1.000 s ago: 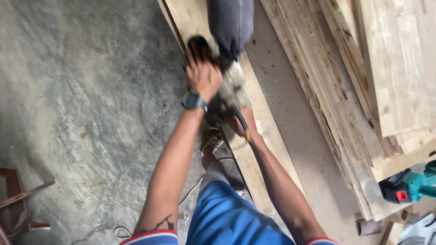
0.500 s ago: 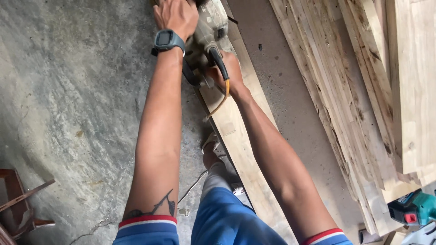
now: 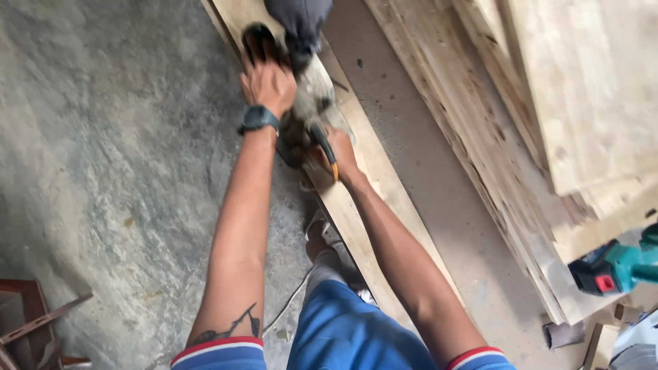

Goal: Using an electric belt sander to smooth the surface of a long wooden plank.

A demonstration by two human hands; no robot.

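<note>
Both hands were on a dusty power sander (image 3: 312, 96) that sat on a long board (image 3: 363, 185) lying on the concrete floor (image 3: 123, 151). The left hand (image 3: 267, 82) was closed over the front knob, likely to press the nose down and steer, while the right hand (image 3: 339, 154) gripped the rear handle by the orange-and-black cord, the place from which to push and pull. A dark dust bag (image 3: 298, 17) stuck out past the tool at the top edge. The board ran between the person's legs, so the arms could work straight along it. More boards (image 3: 521, 137) lay stacked to the right, with a teal drill (image 3: 613, 267) resting on the stack's near end. Compared with half a second earlier, the sander had come back toward the body: the arms were less stretched, and the dust bag, then out of view, showed again.
</note>
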